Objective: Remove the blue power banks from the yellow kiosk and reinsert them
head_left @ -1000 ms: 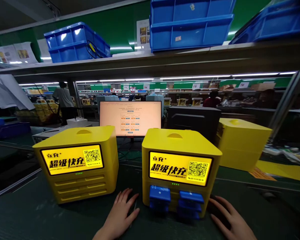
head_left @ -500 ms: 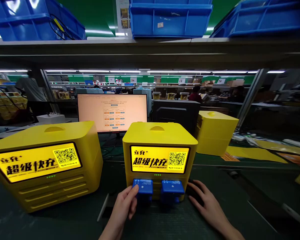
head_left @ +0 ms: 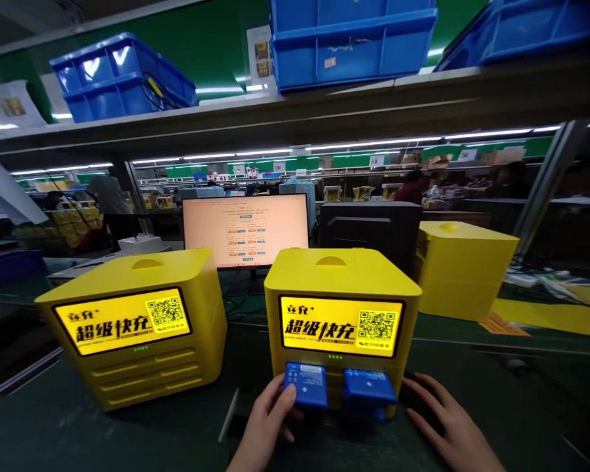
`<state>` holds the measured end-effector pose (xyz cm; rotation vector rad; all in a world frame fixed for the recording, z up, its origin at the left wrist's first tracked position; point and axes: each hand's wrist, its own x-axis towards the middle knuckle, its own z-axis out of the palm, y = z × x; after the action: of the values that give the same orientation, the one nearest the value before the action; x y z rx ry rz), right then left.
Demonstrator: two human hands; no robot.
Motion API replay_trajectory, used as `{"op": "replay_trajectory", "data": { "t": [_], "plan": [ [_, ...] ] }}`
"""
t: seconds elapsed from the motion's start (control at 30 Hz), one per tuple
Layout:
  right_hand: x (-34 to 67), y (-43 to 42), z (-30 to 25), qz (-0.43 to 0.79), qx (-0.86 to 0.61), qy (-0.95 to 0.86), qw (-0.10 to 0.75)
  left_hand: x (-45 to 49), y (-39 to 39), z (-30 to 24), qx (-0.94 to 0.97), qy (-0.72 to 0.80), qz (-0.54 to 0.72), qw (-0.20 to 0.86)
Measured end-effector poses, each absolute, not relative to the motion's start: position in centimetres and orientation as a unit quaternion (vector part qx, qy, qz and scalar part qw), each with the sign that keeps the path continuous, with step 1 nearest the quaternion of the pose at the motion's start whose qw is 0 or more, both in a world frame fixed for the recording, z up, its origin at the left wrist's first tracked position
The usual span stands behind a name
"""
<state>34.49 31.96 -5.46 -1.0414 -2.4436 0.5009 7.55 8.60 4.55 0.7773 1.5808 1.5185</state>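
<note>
- Left hand pinches a blue rectangular power bank protruding from the yellow plastic charging station.
- Right hand rests beside the station, fingers loosely spread, holding nothing.

Two charging stations side by side, monitor behind, crates on shelf above

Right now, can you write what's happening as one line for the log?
left hand: gripping left blue pack | right hand: flat on belt beside yellow box | right blue pack: sticking out, untouched
</note>
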Motion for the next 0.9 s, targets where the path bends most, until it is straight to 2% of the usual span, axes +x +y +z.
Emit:
{"op": "replay_trajectory", "data": {
  "t": [0.23, 0.4, 0.6, 0.9],
  "plan": [
    [34.3, 32.2, -5.8, 0.152, -0.357, -0.888, 0.245, 7.6, 8.4, 4.8, 0.297, 0.613, 0.608, 0.407],
    [34.3, 32.1, -5.4, 0.145, -0.354, -0.888, 0.254, 7.6, 8.5, 3.9, 0.309, 0.619, 0.616, 0.378],
    [34.1, 31.2, -4.1, 0.159, -0.364, -0.886, 0.239, 8.1, 8.6, 3.3, 0.221, 0.619, 0.655, 0.373],
    [33.9, 30.5, -2.5, 0.179, -0.383, -0.881, 0.213, 6.4, 8.6, 3.5, 0.31, 0.721, 0.505, 0.36]
  ]
}}
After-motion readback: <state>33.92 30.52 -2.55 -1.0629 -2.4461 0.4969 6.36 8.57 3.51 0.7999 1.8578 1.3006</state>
